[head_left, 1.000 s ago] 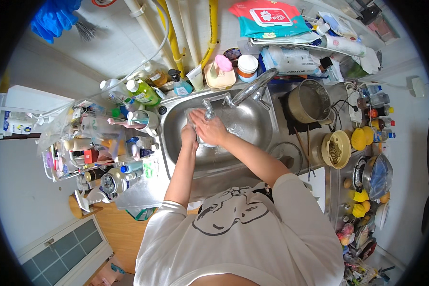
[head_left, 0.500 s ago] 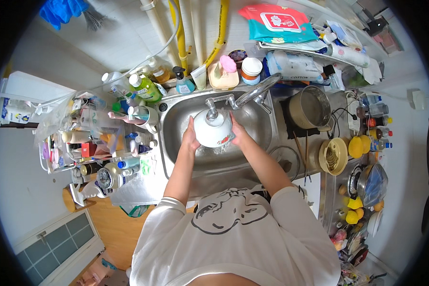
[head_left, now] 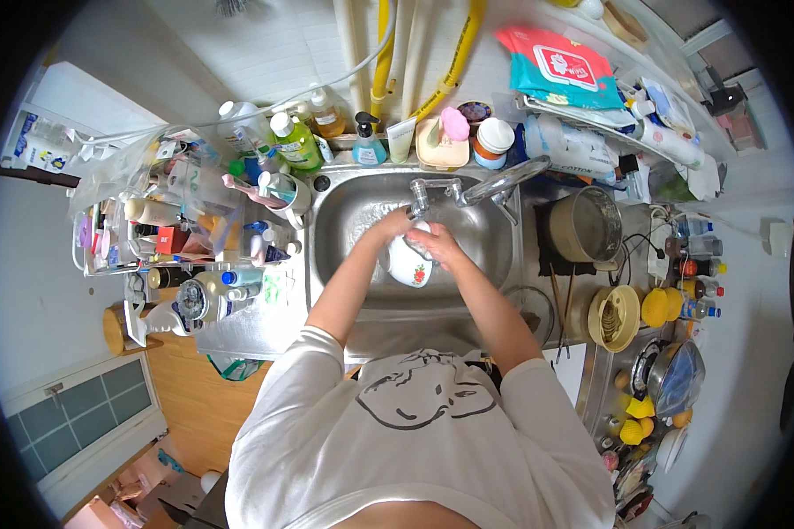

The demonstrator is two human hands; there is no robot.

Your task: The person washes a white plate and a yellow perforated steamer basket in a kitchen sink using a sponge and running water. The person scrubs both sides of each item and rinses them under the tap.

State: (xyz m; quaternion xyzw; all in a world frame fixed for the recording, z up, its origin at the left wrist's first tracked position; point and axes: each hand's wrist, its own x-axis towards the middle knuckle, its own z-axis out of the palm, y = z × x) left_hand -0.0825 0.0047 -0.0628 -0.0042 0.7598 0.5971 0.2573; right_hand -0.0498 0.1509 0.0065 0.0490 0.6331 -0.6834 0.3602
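Note:
A white bowl (head_left: 408,268) with a red flower on its outside is tilted over the steel sink (head_left: 353,298), below the tap (head_left: 419,199). My right hand (head_left: 441,247) is closed on the bowl's upper right side, thumb and fingers pressed to it. Beside the bowl's upper left edge is my left hand (head_left: 390,227), right at the tap's mouth; its fingers are mostly hidden by the tap and the bowl. Water splashes in the sink to the left of the tap.
Behind the sink stand a green bottle (head_left: 297,145), a blue pump bottle (head_left: 369,148) and a soap box (head_left: 442,152). A cup with toothbrushes (head_left: 284,201) is at its left. On the right are a pot (head_left: 584,225), chopsticks (head_left: 565,300) and a cream basket (head_left: 616,317).
The bowl has tipped, its base no longer facing up. My left hand has moved from its left side up to the tap; my right hand has shifted to its upper edge. The view has shifted.

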